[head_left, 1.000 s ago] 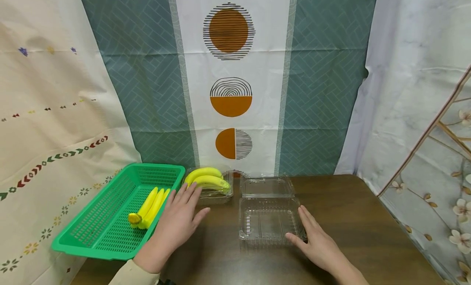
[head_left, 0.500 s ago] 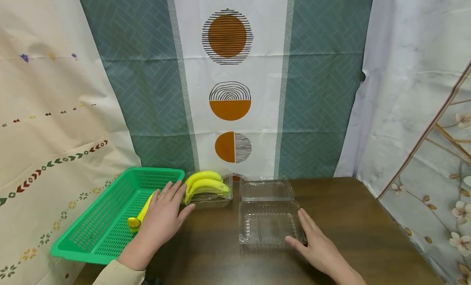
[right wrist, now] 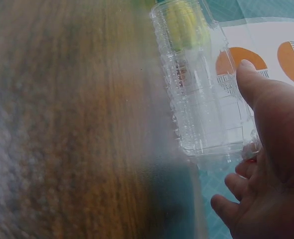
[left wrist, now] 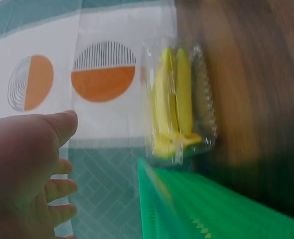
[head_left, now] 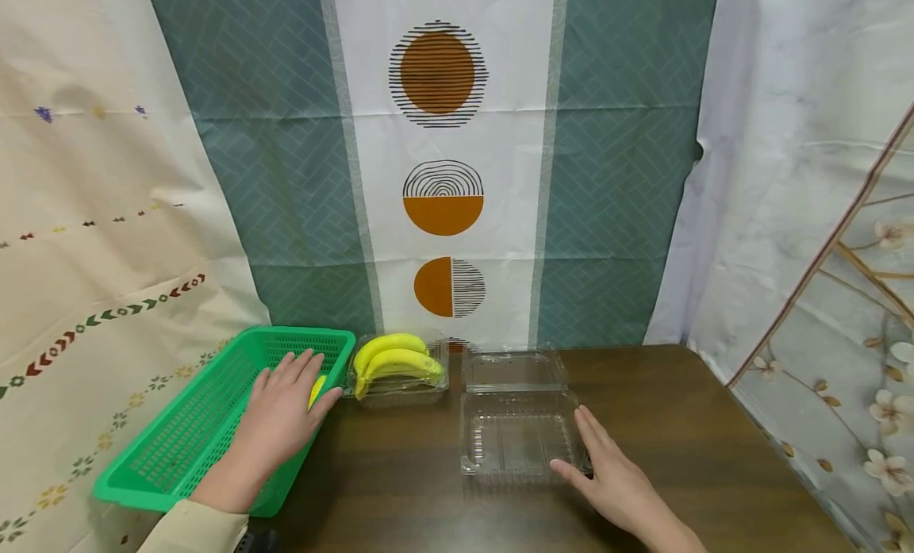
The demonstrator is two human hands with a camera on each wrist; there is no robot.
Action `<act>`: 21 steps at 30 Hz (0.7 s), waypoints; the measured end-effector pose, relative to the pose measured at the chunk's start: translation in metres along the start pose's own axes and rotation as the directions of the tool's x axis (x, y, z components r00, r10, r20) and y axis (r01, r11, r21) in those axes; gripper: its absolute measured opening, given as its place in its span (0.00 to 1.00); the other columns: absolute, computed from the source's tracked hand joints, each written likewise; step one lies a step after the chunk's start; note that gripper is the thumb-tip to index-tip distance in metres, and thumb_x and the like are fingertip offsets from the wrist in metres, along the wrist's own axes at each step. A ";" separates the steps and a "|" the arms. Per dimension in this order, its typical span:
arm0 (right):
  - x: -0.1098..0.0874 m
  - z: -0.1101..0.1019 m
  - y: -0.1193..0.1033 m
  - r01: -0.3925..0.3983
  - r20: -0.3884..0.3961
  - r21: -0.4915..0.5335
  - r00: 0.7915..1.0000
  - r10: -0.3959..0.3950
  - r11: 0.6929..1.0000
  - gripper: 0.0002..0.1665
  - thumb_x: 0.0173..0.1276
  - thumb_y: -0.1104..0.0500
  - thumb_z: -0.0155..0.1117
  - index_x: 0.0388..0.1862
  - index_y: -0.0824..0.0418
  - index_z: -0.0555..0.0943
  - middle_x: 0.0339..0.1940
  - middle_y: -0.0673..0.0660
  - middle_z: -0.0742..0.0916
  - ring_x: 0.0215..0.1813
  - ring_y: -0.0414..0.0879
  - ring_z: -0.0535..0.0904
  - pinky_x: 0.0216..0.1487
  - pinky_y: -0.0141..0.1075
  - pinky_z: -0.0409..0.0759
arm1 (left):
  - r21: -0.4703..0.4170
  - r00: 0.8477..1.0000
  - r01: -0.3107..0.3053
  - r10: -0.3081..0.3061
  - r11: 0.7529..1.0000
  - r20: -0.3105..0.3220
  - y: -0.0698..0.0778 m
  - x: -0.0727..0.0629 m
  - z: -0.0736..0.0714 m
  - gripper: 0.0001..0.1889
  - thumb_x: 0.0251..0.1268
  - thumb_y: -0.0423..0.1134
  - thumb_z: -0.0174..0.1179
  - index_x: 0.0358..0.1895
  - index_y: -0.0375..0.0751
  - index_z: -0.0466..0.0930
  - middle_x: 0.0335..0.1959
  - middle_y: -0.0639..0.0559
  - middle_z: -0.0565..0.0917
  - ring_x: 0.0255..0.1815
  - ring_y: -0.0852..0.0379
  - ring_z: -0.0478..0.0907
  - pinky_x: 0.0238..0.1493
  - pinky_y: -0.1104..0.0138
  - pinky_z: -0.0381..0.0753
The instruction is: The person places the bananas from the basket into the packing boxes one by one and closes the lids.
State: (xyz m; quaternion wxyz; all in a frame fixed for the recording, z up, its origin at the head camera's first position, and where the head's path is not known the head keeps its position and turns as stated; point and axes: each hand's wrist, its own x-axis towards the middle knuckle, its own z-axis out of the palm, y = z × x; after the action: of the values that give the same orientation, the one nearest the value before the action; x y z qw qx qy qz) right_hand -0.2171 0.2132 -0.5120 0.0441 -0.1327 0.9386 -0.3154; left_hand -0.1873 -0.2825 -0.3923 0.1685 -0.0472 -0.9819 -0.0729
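My left hand (head_left: 274,418) hovers over the green basket (head_left: 174,450) with fingers straight and thumb spread, holding nothing. Under it, a bunch of bananas (head_left: 317,389) in the basket is mostly hidden by the hand. On the right, my right hand (head_left: 621,485) rests its straight fingers along the right side of an opened clear plastic clamshell box (head_left: 520,446), thumb at its near corner. Nothing lies in that box, and its lid (head_left: 514,370) is folded back. In the right wrist view the fingers (right wrist: 226,206) are loosely extended beside the box.
A second clear plastic box (head_left: 441,378) with a bunch of bananas (head_left: 400,364) inside stands between basket and opened box, near the back of the brown table (head_left: 671,426). Patterned cloths (head_left: 621,180) hang behind and at both sides.
My left hand has moved left from near the boxed bananas to above the basket, covering most of the bananas there. The right hand stays by the opened box.
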 end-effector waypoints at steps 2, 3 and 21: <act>0.000 0.001 0.000 0.004 -0.003 0.005 1.000 -0.004 1.000 0.66 0.77 0.22 0.60 0.95 0.57 0.45 0.94 0.61 0.49 0.88 0.72 0.56 0.70 0.79 0.67 | 0.000 1.000 0.012 -0.012 1.000 0.008 -0.007 0.000 -0.002 0.39 0.82 0.53 0.66 0.82 0.28 0.68 0.81 0.25 0.67 0.83 0.21 0.57 0.78 0.25 0.52; -0.001 0.002 0.000 0.004 -0.003 0.006 1.000 -0.004 1.000 0.66 0.77 0.22 0.61 0.95 0.57 0.45 0.94 0.61 0.49 0.88 0.72 0.55 0.70 0.78 0.67 | 0.001 1.000 0.017 -0.017 1.000 0.014 -0.010 0.000 -0.002 0.39 0.83 0.53 0.66 0.82 0.28 0.67 0.81 0.25 0.67 0.83 0.20 0.57 0.78 0.25 0.52; -0.002 0.000 -0.001 0.006 -0.007 0.002 1.000 -0.006 1.000 0.66 0.77 0.23 0.61 0.95 0.58 0.45 0.94 0.62 0.49 0.88 0.72 0.55 0.71 0.78 0.67 | 0.027 0.990 0.090 -0.093 0.996 0.109 -0.052 0.011 -0.006 0.40 0.85 0.54 0.61 0.80 0.22 0.65 0.80 0.19 0.65 0.80 0.16 0.58 0.73 0.22 0.56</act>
State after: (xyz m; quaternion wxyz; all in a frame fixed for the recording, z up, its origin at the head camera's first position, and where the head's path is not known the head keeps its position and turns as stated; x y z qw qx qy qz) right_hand -0.2152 0.2127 -0.5112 0.0401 -0.1345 0.9381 -0.3168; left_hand -0.2017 -0.3336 -0.3898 0.1109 -0.0041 -0.9916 -0.0670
